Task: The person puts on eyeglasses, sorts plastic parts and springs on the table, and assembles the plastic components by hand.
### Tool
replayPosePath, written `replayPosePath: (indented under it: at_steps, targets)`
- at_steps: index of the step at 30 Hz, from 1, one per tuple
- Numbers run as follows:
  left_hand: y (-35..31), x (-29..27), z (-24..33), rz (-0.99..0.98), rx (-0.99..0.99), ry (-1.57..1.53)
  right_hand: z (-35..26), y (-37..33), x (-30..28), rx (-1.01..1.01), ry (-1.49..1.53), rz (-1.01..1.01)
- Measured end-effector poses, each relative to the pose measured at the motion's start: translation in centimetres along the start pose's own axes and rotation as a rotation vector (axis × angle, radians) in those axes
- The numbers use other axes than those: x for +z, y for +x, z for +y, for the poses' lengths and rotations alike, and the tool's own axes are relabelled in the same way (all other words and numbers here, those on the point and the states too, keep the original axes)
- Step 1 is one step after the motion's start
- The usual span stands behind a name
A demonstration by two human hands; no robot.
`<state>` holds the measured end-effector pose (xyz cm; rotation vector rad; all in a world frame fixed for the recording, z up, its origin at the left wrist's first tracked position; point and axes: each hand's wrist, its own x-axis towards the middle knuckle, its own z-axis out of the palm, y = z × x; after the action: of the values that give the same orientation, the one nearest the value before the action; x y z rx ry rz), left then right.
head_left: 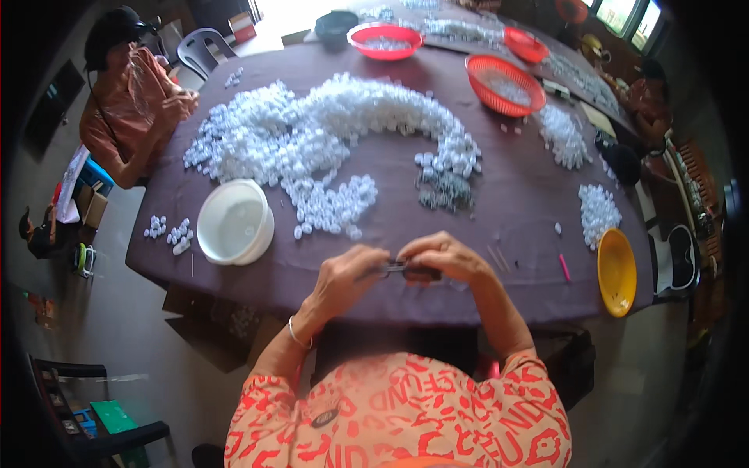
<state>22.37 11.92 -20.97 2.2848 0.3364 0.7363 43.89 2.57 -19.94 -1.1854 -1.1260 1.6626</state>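
Observation:
Close to the near table edge, my left hand (351, 271) and my right hand (446, 257) meet with fingers pinched. Between their fingertips is a small dark metallic piece (395, 267), gripped from both sides; its exact kind is too small and blurred to name. Beyond my hands lies a small heap of grey metal bits (446, 192). It touches the end of a large curved pile of white, shiny plastic pieces (265, 129). A looser patch of the same white pieces (334, 207) spreads just ahead of my left hand.
A white tub (261, 234) stands left of my hands. To the right are thin sticks (498, 257), a pink pen-like stick (564, 267) and a yellow oval dish (616, 273). Red baskets (476, 86) sit farther back. Another person (125, 109) works at the left edge.

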Motion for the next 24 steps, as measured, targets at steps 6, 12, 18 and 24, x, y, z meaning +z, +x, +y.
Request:
replayPosePath:
  at_steps: [6, 12, 18, 24]
  targets:
    - [1.6, 1.7, 0.1, 0.138, -0.384, -0.344, -0.9, -1.3, -0.8, -0.155, -0.131, 0.248]
    - [1.2, 1.4, -0.5, 0.020, -0.606, -0.697, 1.5, 0.3, -0.6, -0.489, -0.325, 0.403]
    - [0.1, 1.8, -1.0, -0.134, -0.782, -0.589, 2.1, -0.2, 0.1, -0.738, -0.923, 0.490]
    - [0.1, 2.4, -1.8, -0.129, -0.855, -0.789, 4.9, 0.7, 1.0, -0.527, 0.277, 0.570]
